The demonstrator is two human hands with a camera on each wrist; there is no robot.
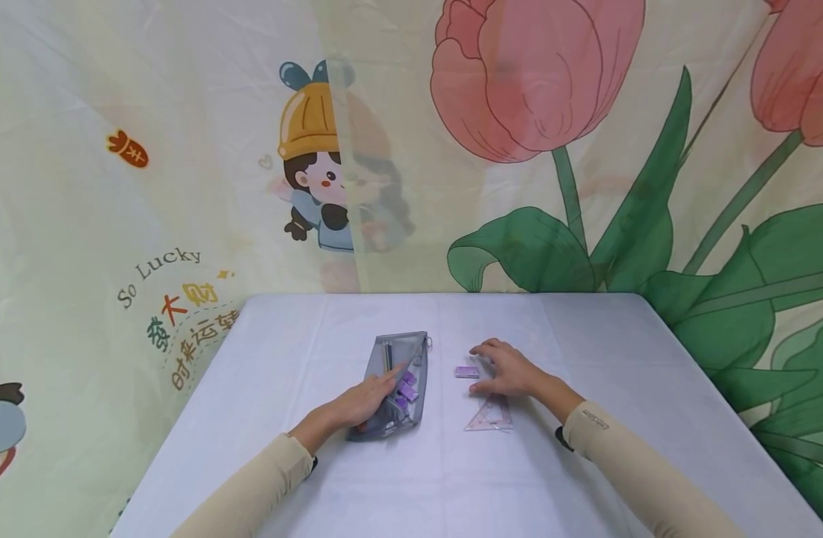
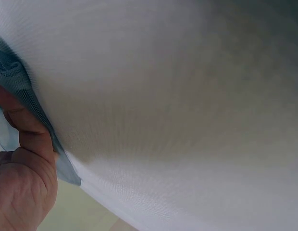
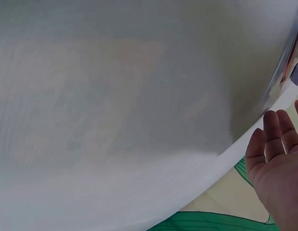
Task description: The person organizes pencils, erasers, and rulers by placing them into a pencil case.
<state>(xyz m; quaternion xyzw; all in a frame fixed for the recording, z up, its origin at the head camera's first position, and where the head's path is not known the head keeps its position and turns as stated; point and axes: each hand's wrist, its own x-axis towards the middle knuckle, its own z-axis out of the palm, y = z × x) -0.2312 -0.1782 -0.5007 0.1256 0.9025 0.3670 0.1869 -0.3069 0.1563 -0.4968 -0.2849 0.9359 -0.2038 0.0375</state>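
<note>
A grey see-through mesh pencil case [image 1: 404,345] lies on the table, its zip side to the right. My left hand [image 1: 360,400] grips its near left part; in the left wrist view the fingers of that hand [image 2: 26,178] curl at the mesh fabric [image 2: 17,79]. Several small purple blocks [image 1: 407,391] and some pencils [image 1: 388,355] show in the case. To the right, my right hand [image 1: 512,371] spreads thumb and fingers on either side of a loose purple block [image 1: 466,371], apparently without touching it. Below that hand lies a clear triangular set square [image 1: 489,418] with pink markings.
A white cloth covers the table [image 1: 283,329]. Behind it hangs a printed curtain [image 1: 398,269] with tulips and a cartoon figure. The table's far edge runs close in front of the curtain.
</note>
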